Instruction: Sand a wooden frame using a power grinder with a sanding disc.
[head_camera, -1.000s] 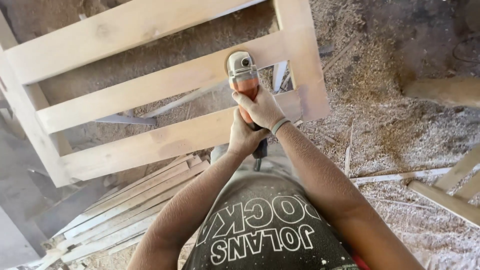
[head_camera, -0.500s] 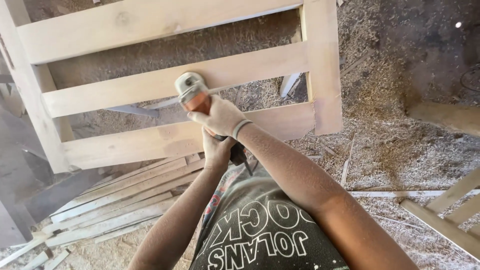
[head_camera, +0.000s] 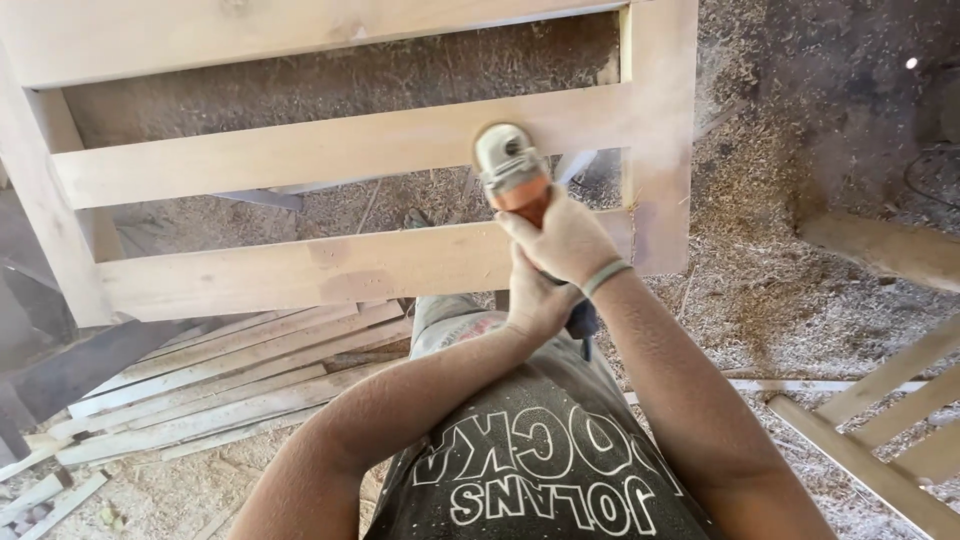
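Both hands grip an orange-bodied grinder (head_camera: 510, 170): the right hand (head_camera: 562, 240) clenched around its body, the left hand (head_camera: 535, 300) clasped just behind. Its head presses on the wooden frame (head_camera: 300, 150), on the middle slat. Loose slats (head_camera: 220, 375) lie below the frame on the sawdust floor (head_camera: 790, 300).

loose wooden slats (head_camera: 220, 380) lie on sawdust floor (head_camera: 800, 300), another frame (head_camera: 880, 430) nearby.

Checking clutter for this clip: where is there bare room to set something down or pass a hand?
Free: sawdust floor right of the wooden frame, and the gaps between its slats. Crowded: loose slats lower left, another frame lower right, both hands on the grinder.
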